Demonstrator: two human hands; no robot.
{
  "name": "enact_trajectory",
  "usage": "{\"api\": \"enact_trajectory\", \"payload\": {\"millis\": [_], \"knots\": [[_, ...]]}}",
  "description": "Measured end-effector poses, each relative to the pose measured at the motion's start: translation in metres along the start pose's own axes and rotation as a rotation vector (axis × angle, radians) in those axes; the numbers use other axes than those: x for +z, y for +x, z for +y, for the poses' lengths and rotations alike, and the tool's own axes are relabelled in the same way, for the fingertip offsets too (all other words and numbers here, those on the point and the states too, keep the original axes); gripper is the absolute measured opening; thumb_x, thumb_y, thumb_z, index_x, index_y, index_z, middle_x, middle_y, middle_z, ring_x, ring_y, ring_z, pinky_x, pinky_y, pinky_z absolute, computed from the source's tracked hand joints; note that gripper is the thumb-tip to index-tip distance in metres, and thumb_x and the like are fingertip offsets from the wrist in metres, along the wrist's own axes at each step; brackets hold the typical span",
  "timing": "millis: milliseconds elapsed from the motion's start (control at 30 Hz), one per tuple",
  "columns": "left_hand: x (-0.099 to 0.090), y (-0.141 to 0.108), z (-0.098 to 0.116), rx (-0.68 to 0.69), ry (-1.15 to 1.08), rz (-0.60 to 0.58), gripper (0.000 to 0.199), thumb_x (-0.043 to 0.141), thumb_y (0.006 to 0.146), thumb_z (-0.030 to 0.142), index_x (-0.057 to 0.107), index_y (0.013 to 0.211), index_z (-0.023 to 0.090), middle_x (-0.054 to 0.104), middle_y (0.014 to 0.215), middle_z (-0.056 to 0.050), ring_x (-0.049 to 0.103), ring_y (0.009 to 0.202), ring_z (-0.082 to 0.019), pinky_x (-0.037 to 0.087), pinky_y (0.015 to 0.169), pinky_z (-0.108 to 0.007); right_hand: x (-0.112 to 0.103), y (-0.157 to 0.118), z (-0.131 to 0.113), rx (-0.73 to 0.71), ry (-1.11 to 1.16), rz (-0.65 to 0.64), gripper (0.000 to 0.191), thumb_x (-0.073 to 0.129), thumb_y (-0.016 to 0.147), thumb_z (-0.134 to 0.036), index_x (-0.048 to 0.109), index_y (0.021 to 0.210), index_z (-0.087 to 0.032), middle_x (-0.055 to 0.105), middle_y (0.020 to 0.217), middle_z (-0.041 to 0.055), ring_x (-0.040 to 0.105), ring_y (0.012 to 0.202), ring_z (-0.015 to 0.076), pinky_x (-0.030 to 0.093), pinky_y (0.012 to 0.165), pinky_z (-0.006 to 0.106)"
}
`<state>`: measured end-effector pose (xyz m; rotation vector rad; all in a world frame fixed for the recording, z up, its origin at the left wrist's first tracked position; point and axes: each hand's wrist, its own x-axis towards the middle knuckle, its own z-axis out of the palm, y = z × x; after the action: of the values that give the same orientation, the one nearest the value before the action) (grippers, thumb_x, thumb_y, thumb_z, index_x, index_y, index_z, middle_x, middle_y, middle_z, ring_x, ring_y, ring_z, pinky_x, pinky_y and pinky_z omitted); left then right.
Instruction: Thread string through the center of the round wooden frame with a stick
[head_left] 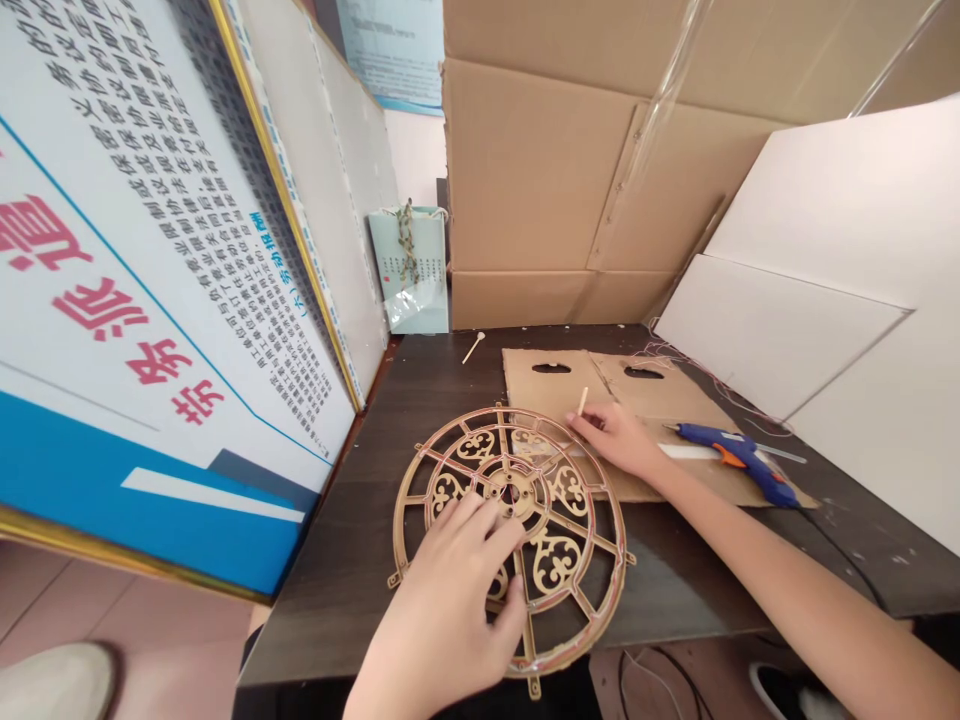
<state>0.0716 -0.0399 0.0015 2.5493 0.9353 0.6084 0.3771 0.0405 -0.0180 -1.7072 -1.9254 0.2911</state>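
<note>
A round, flat wooden wheel (615,600) with spokes and scroll-shaped cutouts lies on the dark table, its near rim reaching past the front edge. Reddish wire runs along its rings. My left hand (457,590) lies over the lower left of the wheel, fingers curled at the hub and thumb apart, gripping it; part of the hub is hidden underneath. At the upper right of the rim, my right hand (616,437) is closed in a pinch on a short wooden stick (583,401) that points upward.
A blue glue gun (739,455) with an orange trigger lies on a cardboard sheet (540,388) to the right. Another small stick (473,347) lies farther back. Cardboard (540,170), white boards (795,300) and a printed panel (150,250) surround the table (337,560). A pale green bag (427,290) stands behind.
</note>
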Motion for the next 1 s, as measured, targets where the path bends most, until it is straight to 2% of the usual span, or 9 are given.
{"api": "enact_trajectory", "payload": {"millis": [233, 400, 567, 767, 1000], "knots": [[0.0007, 0.0014, -0.0008, 0.015, 0.004, 0.009, 0.018, 0.047, 0.089, 0.01, 0.054, 0.1, 0.022, 0.055, 0.102, -0.004, 0.052, 0.101, -0.026, 0.05, 0.094, -0.052, 0.0007, 0.0005, 0.0028, 0.005, 0.008, 0.003, 0.051, 0.055, 0.103, -0.055, 0.05, 0.067, -0.019, 0.045, 0.059, -0.0064, 0.046, 0.054, 0.0116, 0.039, 0.057, 0.026], [-0.0002, 0.0018, -0.0007, 0.014, -0.003, 0.008, 0.016, 0.047, 0.089, 0.01, 0.054, 0.098, 0.021, 0.055, 0.1, -0.004, 0.051, 0.1, -0.026, 0.05, 0.092, -0.052, 0.0005, 0.0003, 0.0016, 0.006, 0.017, 0.002, 0.052, 0.053, 0.103, -0.055, 0.046, 0.064, -0.02, 0.043, 0.057, -0.0061, 0.043, 0.053, 0.0117, 0.034, 0.056, 0.026], [-0.0006, 0.0005, -0.0015, 0.012, -0.006, -0.009, 0.019, 0.041, 0.093, 0.009, 0.055, 0.097, 0.02, 0.056, 0.099, -0.005, 0.05, 0.096, -0.025, 0.051, 0.084, -0.045, 0.0002, 0.0004, -0.0002, 0.009, 0.026, 0.004, 0.05, 0.051, 0.102, -0.052, 0.045, 0.062, -0.021, 0.044, 0.056, -0.0045, 0.042, 0.053, 0.0124, 0.028, 0.054, 0.027], [0.0004, 0.0012, -0.003, 0.002, 0.001, -0.004, 0.019, 0.041, 0.093, 0.008, 0.056, 0.095, 0.02, 0.056, 0.099, -0.006, 0.05, 0.096, -0.025, 0.051, 0.085, -0.047, -0.0003, 0.0, -0.0025, 0.013, 0.033, 0.014, 0.047, 0.049, 0.099, -0.049, 0.045, 0.062, -0.022, 0.044, 0.054, -0.0038, 0.041, 0.052, 0.0132, 0.027, 0.054, 0.028], [0.0059, -0.0005, -0.0053, 0.017, 0.033, 0.064, 0.024, 0.039, 0.097, 0.009, 0.06, 0.093, 0.02, 0.057, 0.093, -0.006, 0.051, 0.094, -0.025, 0.051, 0.085, -0.048, 0.0007, 0.0004, 0.0001, 0.007, 0.032, 0.008, 0.051, 0.051, 0.101, -0.053, 0.043, 0.062, -0.021, 0.04, 0.054, -0.0061, 0.038, 0.051, 0.012, 0.027, 0.054, 0.027]]}}
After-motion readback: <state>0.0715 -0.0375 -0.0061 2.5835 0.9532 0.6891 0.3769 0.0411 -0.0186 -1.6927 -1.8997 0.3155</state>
